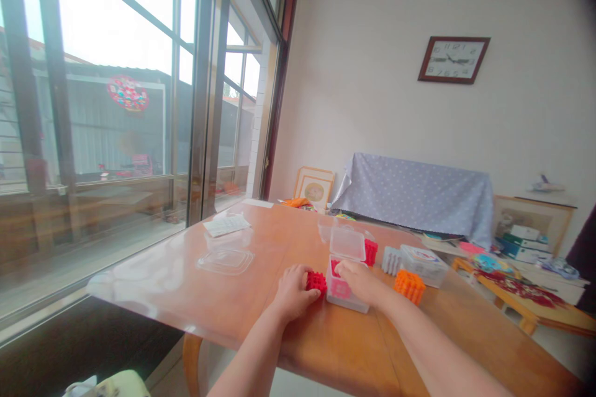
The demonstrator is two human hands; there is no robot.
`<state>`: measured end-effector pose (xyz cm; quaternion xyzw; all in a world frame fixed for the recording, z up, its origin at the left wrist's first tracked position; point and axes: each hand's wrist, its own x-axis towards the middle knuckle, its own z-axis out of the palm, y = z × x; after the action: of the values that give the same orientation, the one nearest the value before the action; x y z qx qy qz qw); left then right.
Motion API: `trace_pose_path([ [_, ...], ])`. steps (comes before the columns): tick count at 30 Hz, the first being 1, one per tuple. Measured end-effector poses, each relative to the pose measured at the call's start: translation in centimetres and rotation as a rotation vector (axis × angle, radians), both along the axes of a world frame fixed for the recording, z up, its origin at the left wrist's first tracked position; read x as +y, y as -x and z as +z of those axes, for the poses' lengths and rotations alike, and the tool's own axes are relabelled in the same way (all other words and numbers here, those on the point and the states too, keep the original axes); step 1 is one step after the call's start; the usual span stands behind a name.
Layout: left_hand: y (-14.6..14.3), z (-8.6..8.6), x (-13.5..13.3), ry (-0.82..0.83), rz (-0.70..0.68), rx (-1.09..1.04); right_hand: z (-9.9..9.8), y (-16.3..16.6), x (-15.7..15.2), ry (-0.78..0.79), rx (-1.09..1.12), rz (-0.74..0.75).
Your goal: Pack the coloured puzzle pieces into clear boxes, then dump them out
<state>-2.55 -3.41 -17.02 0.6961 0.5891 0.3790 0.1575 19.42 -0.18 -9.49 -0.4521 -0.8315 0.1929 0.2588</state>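
Note:
My left hand curls around a red studded plastic block on the table, thumb on its near side. Just right of it stands a clear plastic box with its hinged lid tipped up at the back. Over the box is my right hand, its fingers closed at a red piece by the rim. Pinkish-red pieces show through the front wall. Behind the box sits another red block, partly hidden. An orange studded block lies right of my right hand.
A grey ridged block stands against a clear lidded box at the right. A loose clear lid and a folded paper lie on the left of the wooden table. Large windows line the left side.

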Motion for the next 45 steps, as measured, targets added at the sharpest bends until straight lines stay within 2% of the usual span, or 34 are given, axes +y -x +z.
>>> trace_pose_path([
  [4,0.1,0.3,-0.2,-0.027,-0.008,-0.059,0.4,-0.5,-0.2,-0.013,0.009,-0.078],
  [8,0.0,0.6,-0.6,-0.13,-0.029,-0.098,1.4,-0.5,-0.3,-0.108,0.03,-0.17],
  [13,-0.1,1.1,-1.3,-0.282,-0.047,-0.095,2.2,1.6,0.0,-0.171,0.002,-0.049],
  [18,-0.2,1.1,-1.9,-0.338,-0.116,-0.116,2.4,3.7,0.4,-0.058,-0.067,0.053],
  [21,-0.2,0.9,-1.7,-0.308,-0.087,-0.148,2.5,3.2,0.8,0.021,0.044,0.025],
  [24,-0.3,0.6,-1.2,-0.209,-0.034,-0.149,2.5,1.3,1.3,0.023,0.149,-0.057],
  [31,-0.6,0.3,-0.8,-0.024,0.002,-0.061,1.3,-2.6,1.8,0.0,0.075,-0.164],
  [38,-0.6,0.2,-0.7,0.021,0.01,0.007,0.0,-2.3,1.0,0.053,-0.035,-0.051],
  [45,-0.6,-0.1,-0.5,0.016,0.033,0.028,0.8,-1.6,-0.3,0.062,-0.083,0.036],
])
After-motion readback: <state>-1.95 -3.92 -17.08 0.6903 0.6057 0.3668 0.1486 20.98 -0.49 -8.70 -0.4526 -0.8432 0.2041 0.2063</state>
